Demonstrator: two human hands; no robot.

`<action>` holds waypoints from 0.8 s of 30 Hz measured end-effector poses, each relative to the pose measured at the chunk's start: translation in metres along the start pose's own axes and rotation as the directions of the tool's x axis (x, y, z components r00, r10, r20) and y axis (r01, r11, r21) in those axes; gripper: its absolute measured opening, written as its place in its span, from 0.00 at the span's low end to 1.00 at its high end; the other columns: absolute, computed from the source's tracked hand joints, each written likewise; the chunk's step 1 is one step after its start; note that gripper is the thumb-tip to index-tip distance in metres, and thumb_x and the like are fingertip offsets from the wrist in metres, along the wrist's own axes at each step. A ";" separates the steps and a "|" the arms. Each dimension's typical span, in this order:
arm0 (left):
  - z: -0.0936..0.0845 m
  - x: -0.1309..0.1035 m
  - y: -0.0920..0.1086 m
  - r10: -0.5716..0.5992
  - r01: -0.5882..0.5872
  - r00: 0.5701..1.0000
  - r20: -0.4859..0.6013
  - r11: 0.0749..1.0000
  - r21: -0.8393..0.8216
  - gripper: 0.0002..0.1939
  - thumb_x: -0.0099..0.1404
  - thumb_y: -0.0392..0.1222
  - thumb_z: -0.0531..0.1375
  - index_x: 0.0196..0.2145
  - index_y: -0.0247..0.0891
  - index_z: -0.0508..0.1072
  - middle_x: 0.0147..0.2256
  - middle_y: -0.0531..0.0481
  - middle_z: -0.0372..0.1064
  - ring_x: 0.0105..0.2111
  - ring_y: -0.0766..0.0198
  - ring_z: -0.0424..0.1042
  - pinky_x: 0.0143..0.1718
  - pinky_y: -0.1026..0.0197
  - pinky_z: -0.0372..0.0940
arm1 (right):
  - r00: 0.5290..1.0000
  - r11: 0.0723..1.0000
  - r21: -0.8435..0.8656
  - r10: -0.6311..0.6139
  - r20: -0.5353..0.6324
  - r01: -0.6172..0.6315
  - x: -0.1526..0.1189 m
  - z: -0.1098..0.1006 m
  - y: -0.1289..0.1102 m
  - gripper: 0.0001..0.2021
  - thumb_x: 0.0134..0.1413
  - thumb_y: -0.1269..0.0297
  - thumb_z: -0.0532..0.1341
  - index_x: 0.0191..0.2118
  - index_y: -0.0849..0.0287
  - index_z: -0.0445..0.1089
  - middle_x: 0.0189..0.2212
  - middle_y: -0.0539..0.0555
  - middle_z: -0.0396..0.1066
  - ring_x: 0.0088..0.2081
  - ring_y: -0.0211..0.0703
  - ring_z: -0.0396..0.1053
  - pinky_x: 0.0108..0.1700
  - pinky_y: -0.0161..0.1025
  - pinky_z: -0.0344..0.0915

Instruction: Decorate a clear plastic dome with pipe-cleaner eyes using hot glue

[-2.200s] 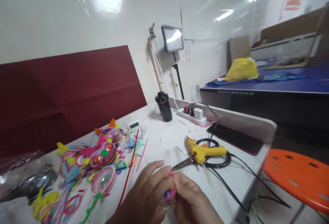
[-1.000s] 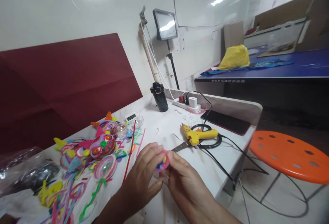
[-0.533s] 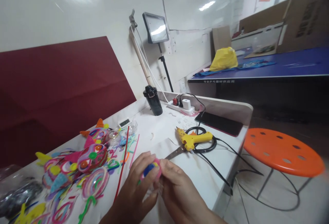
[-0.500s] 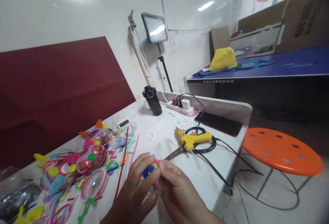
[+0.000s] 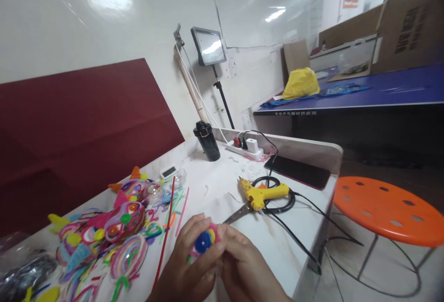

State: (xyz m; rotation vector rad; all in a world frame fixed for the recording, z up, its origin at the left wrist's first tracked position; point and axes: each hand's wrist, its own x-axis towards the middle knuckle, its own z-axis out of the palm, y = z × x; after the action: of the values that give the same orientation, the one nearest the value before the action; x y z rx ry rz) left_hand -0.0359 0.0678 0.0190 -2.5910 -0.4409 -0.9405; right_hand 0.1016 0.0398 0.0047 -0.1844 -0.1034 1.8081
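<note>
Between my hands at the front of the white table is a small round craft piece (image 5: 203, 242), with a dark blue centre ringed in yellow and pink. The fingers of my left hand (image 5: 190, 265) wrap round it from the left. From the right, my right hand (image 5: 243, 260) pinches its edge with thumb and forefinger. The underside of the piece is hidden by my fingers. Just beyond my hands lie scissors (image 5: 239, 214) and a yellow glue gun (image 5: 263, 194), its body over the scissors' black handles.
Colourful craft figures (image 5: 125, 221) and loose strips cover the table's left side, beside a long red stick (image 5: 166, 228). Farther back are a black cup (image 5: 208, 142), a power strip (image 5: 246, 149) and a black phone (image 5: 298, 171). An orange stool (image 5: 388, 209) stands right of the table.
The view has shifted slightly, so the table items sit a little lower. My hands still hold the piece, and its blue centre shows more fully between my fingers.
</note>
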 end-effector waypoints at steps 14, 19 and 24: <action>-0.002 -0.002 0.000 0.064 -0.063 0.998 -0.025 0.998 0.019 0.21 0.61 0.26 0.52 0.52 0.34 0.66 0.58 0.35 0.56 0.61 0.48 0.58 0.57 0.44 0.66 | 0.999 0.996 -0.084 0.036 -0.007 -0.036 -0.004 -0.002 -0.004 0.21 0.19 0.59 0.81 0.21 0.63 0.73 0.21 0.50 0.71 0.26 0.33 0.66 0.33 0.32 0.61; -0.003 -0.003 0.001 0.059 -0.059 0.997 -0.053 0.998 0.013 0.17 0.66 0.29 0.50 0.51 0.33 0.67 0.58 0.35 0.56 0.62 0.48 0.57 0.57 0.45 0.65 | 0.998 0.995 -0.074 0.064 -0.012 -0.065 -0.004 0.001 -0.005 0.21 0.18 0.61 0.81 0.20 0.63 0.73 0.22 0.50 0.73 0.28 0.34 0.67 0.34 0.31 0.63; -0.006 -0.003 0.001 0.027 -0.027 1.000 0.003 1.000 0.012 0.16 0.68 0.33 0.51 0.53 0.36 0.65 0.56 0.36 0.59 0.60 0.49 0.59 0.56 0.45 0.67 | 0.994 0.994 -0.048 0.105 0.032 -0.103 0.001 -0.008 -0.003 0.19 0.23 0.61 0.80 0.24 0.62 0.75 0.24 0.50 0.73 0.28 0.34 0.66 0.34 0.32 0.63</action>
State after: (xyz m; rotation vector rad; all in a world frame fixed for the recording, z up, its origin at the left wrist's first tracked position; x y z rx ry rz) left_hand -0.0409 0.0636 0.0214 -2.5815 -0.4104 -0.9226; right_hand 0.1063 0.0412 -0.0031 -0.1939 -0.1628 1.9141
